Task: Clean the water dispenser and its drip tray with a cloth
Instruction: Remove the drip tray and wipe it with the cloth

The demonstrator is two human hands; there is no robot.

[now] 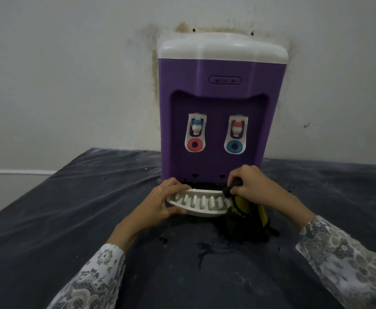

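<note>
A purple water dispenser (218,103) with a white top stands against the wall, with two white taps in its recess. Just in front of its base, the white slotted drip tray (201,202) is held slightly off the table. My left hand (163,201) grips the tray's left end, thumb under the front rim. My right hand (252,185) is at the tray's right end, closed on a black and yellow cloth (247,210) that hangs down to the table and covers that end of the tray.
The dispenser stands on a table covered with a dark sheet (71,208) showing dusty streaks and dark wet patches (202,250) in front of the tray. Behind it is a stained white wall (71,74). The table's left edge runs diagonally at the left.
</note>
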